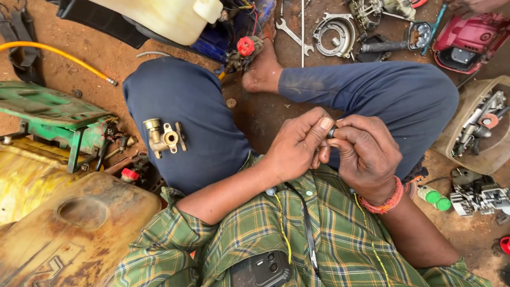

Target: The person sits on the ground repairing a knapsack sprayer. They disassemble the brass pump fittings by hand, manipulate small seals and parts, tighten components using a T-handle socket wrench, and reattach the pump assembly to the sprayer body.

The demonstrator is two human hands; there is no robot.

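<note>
Far left there's a green metal frame (pixel 50 114) sitting on the dirt floor (pixel 90 53), with a yellow hose (pixel 58 53) curving above it and a rusty yellow tank (pixel 74 228) in the bottom corner. A white plastic tank (pixel 164 18) with a white cap pokes in at the top.

On the person's left knee, on the blue trouser leg, a brass valve fitting (pixel 164 138) just rests loose, well apart from both hands.

Then the hands, meeting over the lap. The left hand (pixel 295 146) has its fingers (pixel 319 127) curled together, thumb and forefinger pinched on a small dark ring (pixel 332 132). The right hand (pixel 366 154), with a red beaded bracelet on the wrist, has its fingers (pixel 350 130) closed on the same little ring from the other side, so both hands are clamped on it, fingertips practically touching. Most of the ring is hidden, so I can't say much about its shape.

Up top, a wrench (pixel 292 34) and a round metal housing (pixel 334 34) lie on the dirt, and a red engine cover (pixel 467 40) sits further right. At the right edge a tan tub (pixel 473 149) holds metal parts, and below it lies a small bottle with green caps (pixel 435 197).
</note>
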